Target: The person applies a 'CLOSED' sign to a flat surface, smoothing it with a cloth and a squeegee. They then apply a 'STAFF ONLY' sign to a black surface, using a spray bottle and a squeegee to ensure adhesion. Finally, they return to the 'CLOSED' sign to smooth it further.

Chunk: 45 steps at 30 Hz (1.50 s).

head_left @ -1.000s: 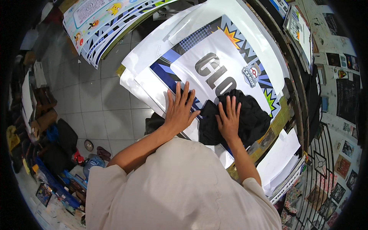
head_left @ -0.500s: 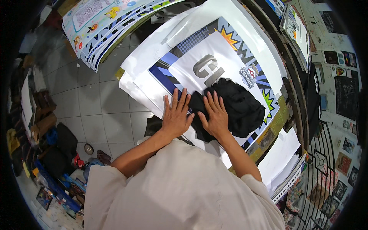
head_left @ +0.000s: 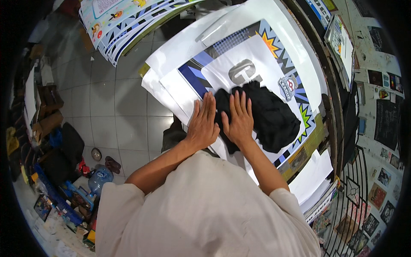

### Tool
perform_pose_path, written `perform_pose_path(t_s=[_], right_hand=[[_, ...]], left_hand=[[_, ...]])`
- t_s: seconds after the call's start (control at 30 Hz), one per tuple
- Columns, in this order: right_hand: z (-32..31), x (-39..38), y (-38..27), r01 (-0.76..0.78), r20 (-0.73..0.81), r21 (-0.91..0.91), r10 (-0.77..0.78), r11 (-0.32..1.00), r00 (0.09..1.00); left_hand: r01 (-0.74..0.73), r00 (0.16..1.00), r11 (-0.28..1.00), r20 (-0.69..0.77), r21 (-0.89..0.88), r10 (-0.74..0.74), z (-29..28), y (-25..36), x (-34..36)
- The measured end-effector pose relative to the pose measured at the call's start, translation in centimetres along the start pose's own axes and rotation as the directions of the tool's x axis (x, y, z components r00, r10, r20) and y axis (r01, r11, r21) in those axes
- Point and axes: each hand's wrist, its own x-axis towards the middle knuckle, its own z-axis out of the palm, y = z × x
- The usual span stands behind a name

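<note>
A colourful printed poster (head_left: 233, 55) with blue, orange and green shapes lies on top of large white sheets (head_left: 165, 68) on the work table. Bunched black cloth (head_left: 276, 122) covers part of its lower half. My right hand (head_left: 239, 120) rests flat on the cloth, fingers stretched out and pointing away from me. Beside it, my left hand (head_left: 203, 122) lies flat at the poster's left edge, its fingers also straight and the thumb near the cloth. Neither hand grips anything. Whatever lies directly under the palms is hidden.
Further off, a stack of printed sheets (head_left: 124, 25) droops over a table edge. White papers (head_left: 314, 171) lie at the near right, by a black metal rack (head_left: 353, 192). On the tiled floor to the left are a blue water jug (head_left: 100, 177) and sandals (head_left: 112, 165).
The poster and table have shifted right in the picture. My left hand's fingers have drawn closer together, nearer the black cloth. The right hand stays flat on the cloth.
</note>
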Motion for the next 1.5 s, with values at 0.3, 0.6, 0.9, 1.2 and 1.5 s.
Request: perform_pose_path(t_s=[0.3,0.6,0.9,1.2,1.5], right_hand=[[0.9,1.0,-1.1,-0.022,-0.037,-0.026,0.021,0.999,0.999],[0.7,1.4,-1.1,-0.015,0.008,0.011,0.015,1.000,1.000],[0.8,3.0,-1.0,0.017,0.049,-0.002,-0.017,1.000,0.999],[1.1,4.5,-1.8,0.045,0.017,-0.003,-0.045,0.999,0.999],[1.6,6.8,-2.1,0.063,0.015,0.012,-0.063,0.998,0.998]], left_hand=[[-0.047,0.999,0.994,-0.028,-0.094,0.044,-0.7,0.1,0.4],[-0.077,0.990,0.981,-0.132,-0.177,0.054,-1.1,0.0,0.8],[-0.057,0.990,0.975,-0.139,-0.214,0.028,-2.0,-0.1,0.7],[-0.066,0.983,0.964,-0.185,-0.256,0.018,-1.1,-1.1,0.4],[-0.072,0.980,0.974,-0.199,-0.214,0.028,-1.5,-1.1,0.5]])
